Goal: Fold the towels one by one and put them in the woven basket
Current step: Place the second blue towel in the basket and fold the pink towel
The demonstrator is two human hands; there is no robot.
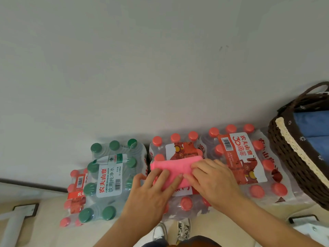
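- Far left: a red-capped bottle pack (76,195) stands on the floor, partly covered by the next pack.
- Green-capped bottle pack (110,177): shrink-wrapped, white label facing up, overlapping the red-capped pack on its left.
- Left hand (151,193): released, fingers straight and laid flat on the near left part of the pink towel (174,166). It presses down and grasps nothing.
- Pink towel: folded into a narrow band lying across the top of the middle red-capped pack (181,148). It is outside the basket, with both hands on it.
- Right hand (215,182): released, fingers extended towards the left and flat on the right part of the towel. The fingertips are close to those of the left hand.
- Right red-capped pack (249,157): just beside the middle pack, label and barcode facing up.
- Woven basket (288,163): dark brown, with a cream lace trim and a loop handle, at the right edge just beside the right pack. Folded blue towels (313,125) lie inside.
- Bottom centre: the person's shoes (183,229) on the pale floor.
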